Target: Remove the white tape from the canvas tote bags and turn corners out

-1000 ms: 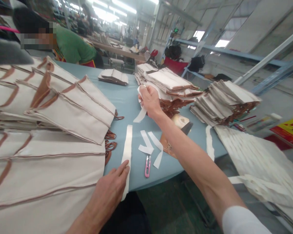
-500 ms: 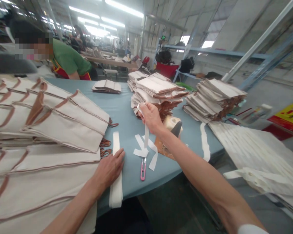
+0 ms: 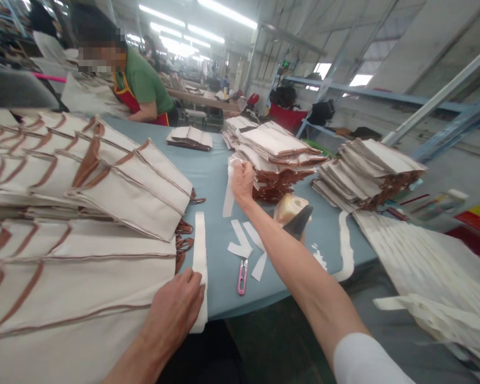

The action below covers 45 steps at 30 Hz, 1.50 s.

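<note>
My right hand (image 3: 243,180), its fingers closed, holds a short white strip (image 3: 228,198) that hangs beside the middle stack of cream fabric pieces (image 3: 274,140). Nearer to me, my left hand (image 3: 179,298) has its fingers curled at the edge of a long folded cream fabric strip (image 3: 200,242). This strip lies along the table close to the large pile of cream panels (image 3: 136,186). Several cut white strips (image 3: 240,242) rest between my arms. Pink thread snips (image 3: 242,278) touch them with the blades pointing away from me.
On the blue-grey table (image 3: 220,293) sit a yellowish block (image 3: 291,208) with a dark pointed piece beside it, another fabric stack (image 3: 372,170), and a small flat stack (image 3: 190,137). A co-worker in a green shirt (image 3: 146,80) leans over at the far left. Long pale cloth (image 3: 424,256) hangs at right.
My right hand has carried its strip away from the cut strips, up beside the middle stack. My left hand has slid nearer to me along the fabric strip, its fingers now curled. The view has shifted left.
</note>
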{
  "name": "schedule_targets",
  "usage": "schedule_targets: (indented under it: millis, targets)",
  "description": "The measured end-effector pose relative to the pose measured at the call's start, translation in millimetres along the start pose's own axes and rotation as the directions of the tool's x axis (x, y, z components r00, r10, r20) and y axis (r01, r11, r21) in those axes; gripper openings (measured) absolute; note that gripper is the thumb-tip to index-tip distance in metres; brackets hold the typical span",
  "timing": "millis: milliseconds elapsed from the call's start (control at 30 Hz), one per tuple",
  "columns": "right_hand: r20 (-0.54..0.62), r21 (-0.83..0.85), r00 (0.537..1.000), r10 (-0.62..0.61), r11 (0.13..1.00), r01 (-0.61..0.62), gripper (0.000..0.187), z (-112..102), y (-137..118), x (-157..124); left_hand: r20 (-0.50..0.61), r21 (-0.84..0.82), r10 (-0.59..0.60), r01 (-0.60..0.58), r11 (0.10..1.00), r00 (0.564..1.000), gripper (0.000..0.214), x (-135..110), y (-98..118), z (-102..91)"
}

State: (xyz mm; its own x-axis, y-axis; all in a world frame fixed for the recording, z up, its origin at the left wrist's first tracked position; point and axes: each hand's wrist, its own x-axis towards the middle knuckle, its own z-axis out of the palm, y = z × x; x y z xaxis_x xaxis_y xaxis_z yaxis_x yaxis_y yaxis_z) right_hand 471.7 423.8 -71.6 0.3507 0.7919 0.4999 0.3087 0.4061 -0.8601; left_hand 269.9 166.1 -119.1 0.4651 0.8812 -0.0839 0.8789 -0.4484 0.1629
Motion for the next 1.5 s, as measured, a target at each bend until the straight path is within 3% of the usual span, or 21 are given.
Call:
schedule_targets:
  millis: [100, 233, 467, 567, 733, 933, 1033, 1100, 1200, 1267, 1400, 1500]
  targets:
    - [-0.058, -0.050, 0.998, 0.029, 0.998, -0.032, 0.032, 4, 10, -20, 0.044, -0.039, 0.003, -0.001, 0.999, 0.999, 0.030, -16, 1, 4.8]
    - [-0.026, -0.115, 0.998, 0.061, 0.991, -0.063, 0.035, -2, 22, -66, 0.058, -0.075, 0.019, -0.015, 0.997, 0.998, 0.030, -28, 4, 6.8]
    - [0.239, -0.306, 0.966, 0.103, 0.952, -0.025, 0.030, -47, 34, -154, -0.021, -0.124, 0.024, -0.026, 0.992, 0.999, 0.030, -40, 1, 13.0]
    - [0.423, -0.384, 0.901, 0.095, 0.920, 0.083, 0.030, -72, 31, -178, -0.059, -0.128, 0.028, -0.036, 0.991, 0.998, 0.034, -47, 2, 16.4]
    - [0.658, -0.405, 0.753, 0.009, 0.847, 0.345, 0.029, -108, 17, -201, -0.103, -0.124, 0.023, -0.036, 0.992, 0.994, 0.038, -56, 4, 20.2]
    - [0.786, -0.323, 0.607, -0.113, 0.763, 0.561, 0.014, -133, -6, -208, -0.128, -0.121, 0.020, -0.035, 0.992, 0.992, 0.036, -55, 4, 24.1]
    - [0.830, -0.256, 0.537, -0.149, 0.755, 0.604, 0.010, -134, -15, -217, -0.138, -0.109, 0.019, -0.034, 0.993, 0.990, 0.037, -55, 5, 25.7]
    - [0.840, -0.223, 0.516, -0.165, 0.763, 0.606, 0.011, -132, -19, -226, -0.151, -0.098, 0.022, -0.037, 0.995, 0.988, 0.038, -56, 7, 26.4]
    - [0.813, -0.217, 0.555, -0.177, 0.792, 0.571, 0.016, -131, -24, -238, -0.177, -0.083, 0.030, -0.046, 0.995, 0.984, 0.038, -60, 8, 27.3]
    - [0.761, -0.238, 0.625, -0.174, 0.821, 0.519, 0.012, -135, -27, -240, -0.189, -0.076, 0.035, -0.050, 0.996, 0.981, 0.038, -62, 8, 28.5]
    - [0.576, -0.302, 0.810, -0.113, 0.891, 0.339, 0.013, -146, -40, -244, -0.193, -0.075, 0.055, -0.070, 0.995, 0.980, 0.034, -62, 1, 31.1]
    - [0.489, -0.306, 0.872, -0.004, 0.936, 0.176, 0.010, -150, -51, -268, -0.193, -0.098, 0.089, -0.109, 0.989, 0.977, 0.024, -58, -10, 33.0]
